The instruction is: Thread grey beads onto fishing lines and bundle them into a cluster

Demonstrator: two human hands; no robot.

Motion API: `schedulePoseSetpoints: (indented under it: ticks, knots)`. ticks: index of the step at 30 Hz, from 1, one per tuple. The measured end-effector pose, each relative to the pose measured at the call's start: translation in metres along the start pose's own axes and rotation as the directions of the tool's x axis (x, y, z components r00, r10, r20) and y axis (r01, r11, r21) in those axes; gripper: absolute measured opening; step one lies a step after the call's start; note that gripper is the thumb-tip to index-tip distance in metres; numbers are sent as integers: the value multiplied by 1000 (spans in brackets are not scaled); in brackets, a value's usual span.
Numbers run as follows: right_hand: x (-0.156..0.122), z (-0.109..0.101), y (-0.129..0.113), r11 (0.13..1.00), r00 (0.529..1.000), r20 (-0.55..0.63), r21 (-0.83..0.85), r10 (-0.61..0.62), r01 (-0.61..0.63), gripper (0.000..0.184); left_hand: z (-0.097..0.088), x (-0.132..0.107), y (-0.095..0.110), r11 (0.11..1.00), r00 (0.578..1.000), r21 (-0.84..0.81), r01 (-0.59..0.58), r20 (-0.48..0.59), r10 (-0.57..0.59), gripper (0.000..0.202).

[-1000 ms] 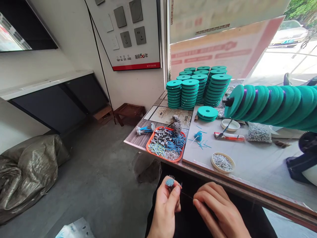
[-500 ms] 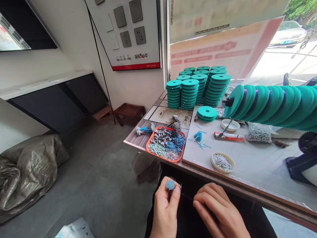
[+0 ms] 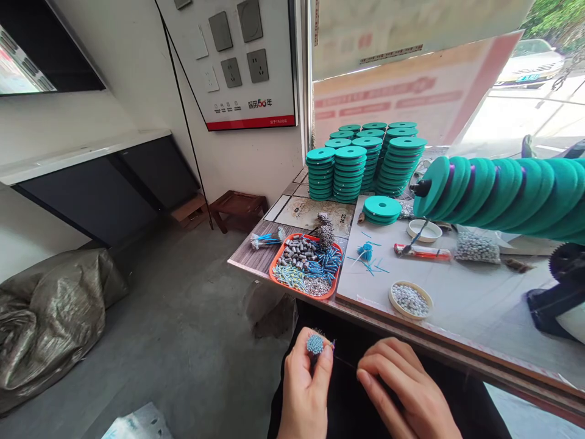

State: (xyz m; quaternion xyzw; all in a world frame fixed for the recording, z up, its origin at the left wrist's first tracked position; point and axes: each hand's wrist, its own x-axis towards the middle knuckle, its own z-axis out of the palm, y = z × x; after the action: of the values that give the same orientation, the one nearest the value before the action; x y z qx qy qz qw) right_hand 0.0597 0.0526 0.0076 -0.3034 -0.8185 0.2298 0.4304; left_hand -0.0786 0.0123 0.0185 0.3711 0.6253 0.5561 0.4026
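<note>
My left hand [image 3: 305,390] is closed round a bundle of blue-tipped pieces [image 3: 314,343], whose tips poke up above my thumb and forefinger. My right hand [image 3: 404,390] is curled beside it at the bottom of the view, fingers pinched on a thin dark line [image 3: 345,362] that runs between the two hands. Both hands hang over my dark lap, in front of the table edge [image 3: 411,341].
An orange tray [image 3: 305,264] of blue, grey and silver small parts sits at the table's near left. Stacks of teal spools [image 3: 365,161] stand at the back, and a row of teal spools [image 3: 503,194] lies on a rod at right. A white dish of beads [image 3: 410,299], a lighter [image 3: 423,251].
My left hand has shifted slightly with the bundle; the thumb has closed tighter against the forefinger. The right hand has barely moved.
</note>
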Motion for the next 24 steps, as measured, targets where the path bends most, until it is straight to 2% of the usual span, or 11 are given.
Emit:
schedulePoseSetpoints:
  ticks: [4, 7, 10, 12, 15, 16, 18, 20, 22, 24]
  knots:
    - [0, -1, 0, 998, 998, -34, -29, 53, -54, 15, 5, -3, 1, 997, 993, 4, -72, -95, 72, 31]
    - [-1, -1, 1, 994, 995, -55, -58, 85, -88, 16, 6, -4, 1, 998, 993, -9, -56, -105, 55, 31]
    - [-3, -1, 3, 997, 997, -45, -49, 56, -58, 15, 4, -4, 2, 998, 993, -7, -55, -101, 54, 28]
    - [-2, -2, 3, 997, 998, -41, -58, 50, -52, 9, 2, -4, 3, 997, 995, 25, -69, -71, 71, 26]
    - [3, -3, 0, 994, 999, -15, -100, 36, -38, 30, 0, -4, 4, 994, 995, 64, -87, 48, 84, 25]
    - [4, -3, -1, 992, 1000, -1, -125, 3, -3, 31, 0, -4, 3, 995, 994, 53, -88, 76, 84, 27]
    - [7, 0, -2, 977, 996, 31, -193, -85, 89, 18, 1, -5, 3, 999, 994, -22, -47, 100, 49, 30]
    - [6, 6, -1, 952, 988, 31, -265, -149, 152, 24, 3, -4, 4, 983, 996, -181, 32, 85, -16, 31]
    - [2, 11, 1, 936, 983, 24, -300, -184, 183, 35, 3, -1, 9, 910, 993, -399, 110, 79, -86, 31]
    - [-1, 13, 1, 933, 979, 24, -297, -205, 203, 38, 1, 3, 17, 808, 991, -574, 133, 72, -112, 30]
